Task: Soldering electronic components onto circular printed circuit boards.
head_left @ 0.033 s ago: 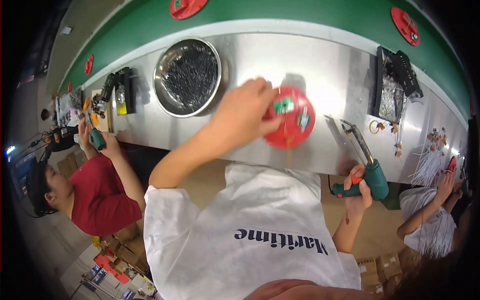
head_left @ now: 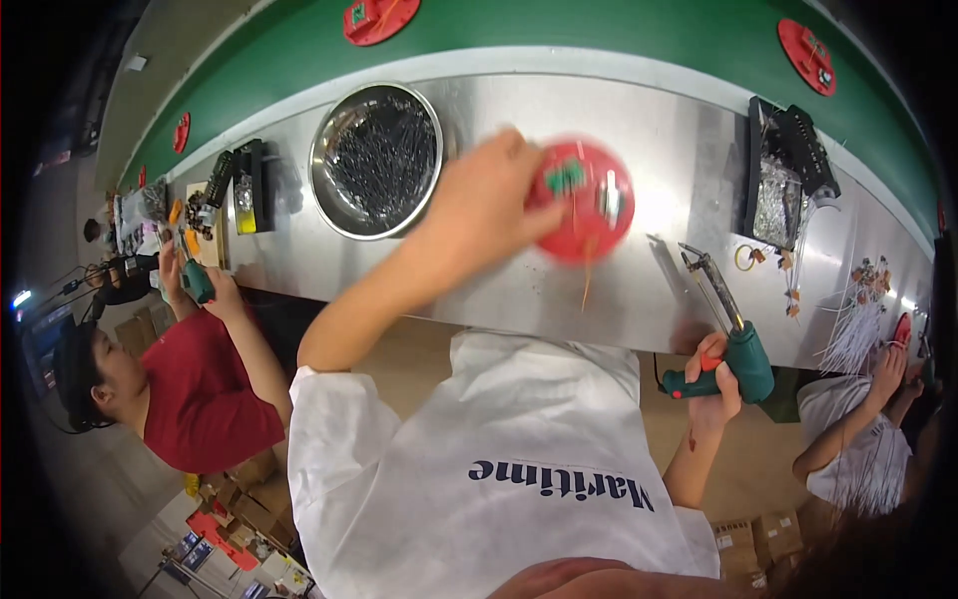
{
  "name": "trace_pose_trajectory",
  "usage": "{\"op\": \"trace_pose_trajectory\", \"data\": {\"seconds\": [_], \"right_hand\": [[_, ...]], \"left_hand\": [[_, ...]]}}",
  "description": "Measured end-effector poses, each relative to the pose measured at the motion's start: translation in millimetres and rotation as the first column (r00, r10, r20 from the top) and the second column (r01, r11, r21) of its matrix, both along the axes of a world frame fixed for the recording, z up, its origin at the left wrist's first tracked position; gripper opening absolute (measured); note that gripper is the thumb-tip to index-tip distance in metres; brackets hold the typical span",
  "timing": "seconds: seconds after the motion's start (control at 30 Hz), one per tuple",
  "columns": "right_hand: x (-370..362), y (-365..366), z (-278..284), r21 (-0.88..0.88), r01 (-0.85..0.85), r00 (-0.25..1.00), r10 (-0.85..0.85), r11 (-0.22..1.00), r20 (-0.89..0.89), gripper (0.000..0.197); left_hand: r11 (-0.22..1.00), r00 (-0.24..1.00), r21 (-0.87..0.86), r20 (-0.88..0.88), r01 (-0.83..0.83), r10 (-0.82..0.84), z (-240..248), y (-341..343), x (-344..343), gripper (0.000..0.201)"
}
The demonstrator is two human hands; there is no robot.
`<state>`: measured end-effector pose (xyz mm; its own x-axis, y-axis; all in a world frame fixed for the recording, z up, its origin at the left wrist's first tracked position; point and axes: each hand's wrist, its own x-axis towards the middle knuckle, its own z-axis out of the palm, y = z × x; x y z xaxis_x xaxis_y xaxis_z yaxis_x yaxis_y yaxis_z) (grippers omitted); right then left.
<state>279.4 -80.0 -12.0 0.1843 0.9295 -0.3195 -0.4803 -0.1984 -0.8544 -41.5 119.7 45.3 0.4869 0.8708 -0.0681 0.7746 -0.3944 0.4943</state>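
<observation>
My left hand (head_left: 486, 208) reaches across the steel bench (head_left: 499, 280) and grips the left edge of a round red disc (head_left: 589, 200), which carries a small green circuit board and thin wires. The disc is blurred by motion. My right hand (head_left: 711, 384) is at the bench's near edge, closed round the grip of a green soldering gun (head_left: 736, 344). The gun's metal tip points away over the bench, a little right of the disc and apart from it.
A steel bowl of dark thin parts (head_left: 377, 160) sits left of the disc. A black tray of parts (head_left: 788, 175) stands at right, a green conveyor (head_left: 619, 30) with red discs behind. A person in red (head_left: 190, 394) works at left, another person (head_left: 858, 439) at right.
My left hand has shifted the red disc slightly away from me, and it is now blurred. The soldering gun and my right hand have stayed put.
</observation>
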Motion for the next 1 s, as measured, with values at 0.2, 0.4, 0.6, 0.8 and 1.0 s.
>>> {"op": "trace_pose_trajectory", "data": {"seconds": [0.2, 0.4, 0.6, 0.8, 1.0], "right_hand": [[-1, -6, -6, 0.042, 0.053, 0.998, -0.051, 0.998, -0.036, 0.032], [-5, 0, -1, -0.015, 0.015, 0.999, -0.015, 1.0, -0.048, 0.03], [-6, -2, 1, -0.002, 0.024, 0.998, -0.024, 1.0, -0.05, 0.032], [-3, 1, 1, 0.001, 0.002, 0.999, -0.002, 1.0, -0.042, 0.032], [-8, 6, 4, 0.01, 0.028, 0.999, -0.028, 1.0, -0.042, 0.028]], "left_hand": [[0.704, 0.842, 0.522, 0.053, -0.482, 0.538, -40, 185, -63, 0.06], [0.641, 0.657, 0.411, -0.122, -0.649, 0.744, -68, 239, -155, 0.054], [0.878, 0.968, 0.408, 0.094, -0.25, 0.232, -25, 180, -76, 0.037], [0.873, 0.872, 0.095, 0.065, 0.478, -0.484, 11, 6, 6, 0.042], [0.826, 0.847, 0.231, 0.02, 0.514, -0.532, -10, -52, -10, 0.047]]}}
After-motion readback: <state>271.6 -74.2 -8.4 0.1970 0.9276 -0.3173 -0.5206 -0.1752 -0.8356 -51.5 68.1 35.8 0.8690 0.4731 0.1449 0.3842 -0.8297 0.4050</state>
